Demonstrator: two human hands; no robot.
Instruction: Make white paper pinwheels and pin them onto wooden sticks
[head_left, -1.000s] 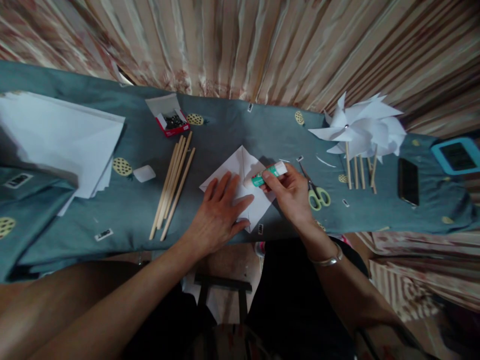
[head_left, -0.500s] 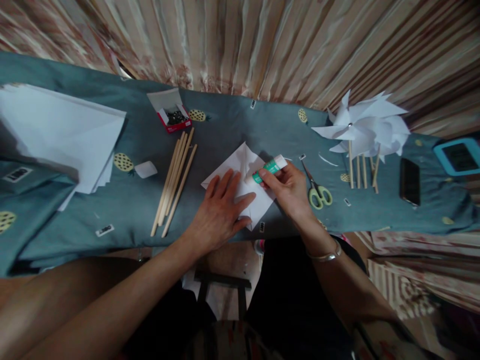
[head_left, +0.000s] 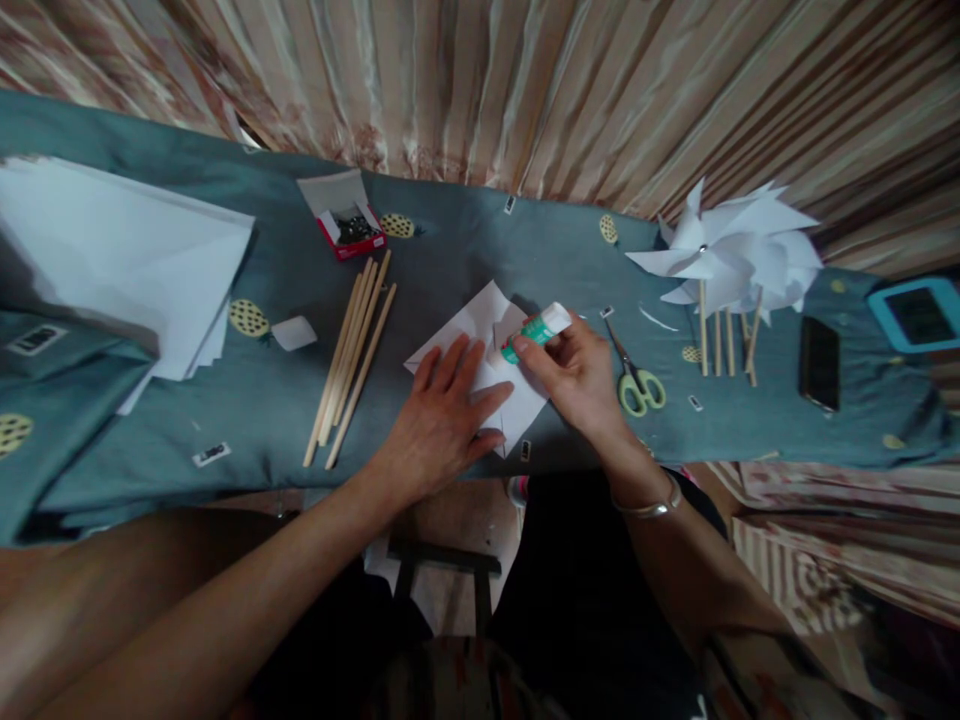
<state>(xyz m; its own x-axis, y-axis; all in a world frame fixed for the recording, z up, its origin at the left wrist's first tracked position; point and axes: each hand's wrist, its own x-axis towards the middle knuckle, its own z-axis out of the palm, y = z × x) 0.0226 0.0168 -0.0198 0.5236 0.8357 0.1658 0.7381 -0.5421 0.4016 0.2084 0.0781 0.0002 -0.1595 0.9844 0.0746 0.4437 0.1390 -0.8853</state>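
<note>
A square of white paper point(head_left: 517, 415) with fold or cut lines lies turned like a diamond on the cloth in front of me. My left hand point(head_left: 446, 420) is spread flat on its left part, pressing it down. Between the thumb and fingers of my right hand point(head_left: 577, 375) is a green and white glue stick point(head_left: 536, 333). It slants over the paper's centre, its lower end at the surface; whether the tip touches is hard to tell. Scissors point(head_left: 637, 388) with green handles lie just right of my right hand.
Several wooden sticks point(head_left: 349, 360) lie left of the paper, with a small white scrap point(head_left: 293, 333) beyond. A red box point(head_left: 349, 225) of small dark pieces stands behind. White sheets point(head_left: 142, 250) fill the left. Paper pinwheels point(head_left: 742, 250), a phone point(head_left: 820, 362) and a blue-framed device point(head_left: 916, 314) lie right.
The glue stick and my right hand have shifted very slightly over the paper. My left hand stays on the sheet, and the whole view has moved a little.
</note>
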